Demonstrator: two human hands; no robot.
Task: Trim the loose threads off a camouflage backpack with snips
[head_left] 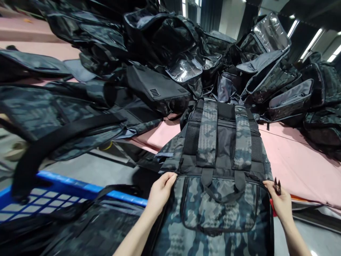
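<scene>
A dark camouflage-patterned fabric backpack (pixel 218 170) lies back-side up, its upper part resting on the pink-covered table (pixel 293 156) and its lower part hanging over the near edge toward the person. 2 camouflage shoulder straps (pixel 207 131) run lengthwise down its back, with black mesh panels beside them and a short carry handle (pixel 222 190) looped across the middle.

The left hand (pixel 161 192) grips the backpack's left edge at the seam, fingers curled over the fabric and thumb on top, pinching the material. The right hand (pixel 279 202) touches the backpack's right edge; its fingers are closed around a small pair of thread snips (pixel 277 186) with dark blades pointing up and a red part showing beneath the palm. Whether this hand also pinches the fabric cannot be told.

Beyond the backpack, a large heap of black and camouflage bags (pixel 160 71) covers the far side of the table, several lying open with clear plastic pockets (pixel 183 69) and grey linings showing. To the left, more dark bags with a broad black strap (pixel 53 142) drape over the edge. Below them stands a blue plastic crate (pixel 39 199) with a lattice wall, and another camouflage bag (pixel 101 227) lies just beside the left forearm.
</scene>
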